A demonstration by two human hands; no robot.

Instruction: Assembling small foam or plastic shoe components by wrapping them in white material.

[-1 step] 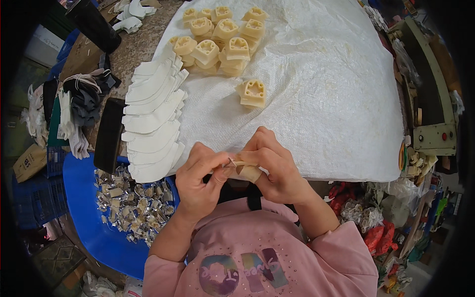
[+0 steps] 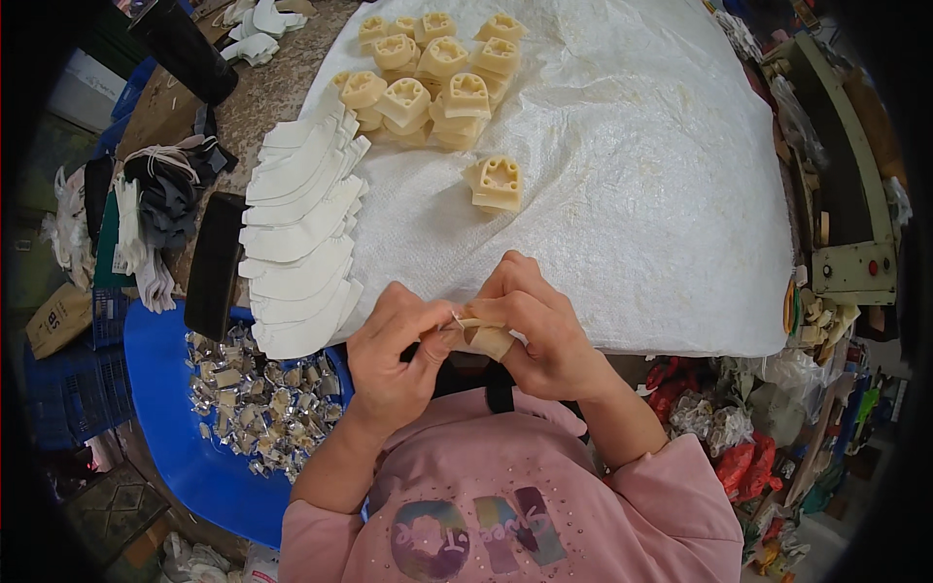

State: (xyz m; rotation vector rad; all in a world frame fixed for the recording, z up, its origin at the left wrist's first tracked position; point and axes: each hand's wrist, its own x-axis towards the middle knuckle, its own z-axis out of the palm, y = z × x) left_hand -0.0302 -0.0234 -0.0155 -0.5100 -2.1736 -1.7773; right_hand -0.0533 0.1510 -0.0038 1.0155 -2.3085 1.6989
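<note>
Head view: at the left, blue crates [image 2: 68, 389] are partly cut off by the dark rim, and what they hold cannot be made out. Next, at the near left, a blue tub [image 2: 170, 418] holds a heap of small shiny and cream pieces [image 2: 262, 408], too many to count; its right side is hidden behind the left forearm. One black cylinder [image 2: 185, 53] lies far left. White curved pieces [image 2: 296, 243] overlap in two rows, over ten altogether. The left hand [image 2: 394, 340] pinches the left end of a cream piece [image 2: 489, 342] at the table's near edge; a thin shiny sliver there is too small to identify. Beyond, at least ten cream blocks [image 2: 444, 56] are clustered, the lower ones hidden, and one cream block [image 2: 498, 185] sits apart, nearer. The right hand [image 2: 544, 335] grips the cream piece's right end, its fingers covering much of it. Red plastic bags [image 2: 748, 466] lie at the near right.
</note>
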